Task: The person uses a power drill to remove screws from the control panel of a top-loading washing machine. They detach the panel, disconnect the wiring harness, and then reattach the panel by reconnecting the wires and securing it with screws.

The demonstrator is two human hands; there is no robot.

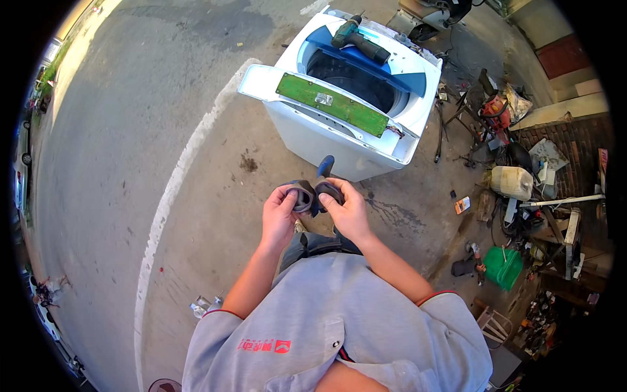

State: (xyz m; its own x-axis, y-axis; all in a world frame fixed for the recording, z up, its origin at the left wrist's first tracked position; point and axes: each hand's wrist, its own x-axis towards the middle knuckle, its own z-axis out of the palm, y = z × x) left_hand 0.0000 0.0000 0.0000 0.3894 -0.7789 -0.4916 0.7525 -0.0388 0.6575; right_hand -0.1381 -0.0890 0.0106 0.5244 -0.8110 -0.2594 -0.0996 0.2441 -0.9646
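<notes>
My left hand (281,212) pinches the rolled grey edge of a dark cloth piece (302,198) that looks like a glove cuff. Close beside it, my right hand (346,209) grips a similar dark piece (330,191), thumb on its opening. A blue rounded end (325,166) sticks out beyond the right-hand piece; whether it belongs to it I cannot tell. Both hands are in front of my body, short of a white top-loading washing machine (320,140). The machine's tub is uncovered, and a green circuit board (333,104) is set in its loosened control panel (264,78).
A cordless drill (360,42) lies on the machine's blue rear top. To the right are a whitish jerrycan (511,183), a green plastic container (503,266), and piled tools and scrap. A white line (166,202) curves along the pavement at left. A scooter (428,16) stands behind.
</notes>
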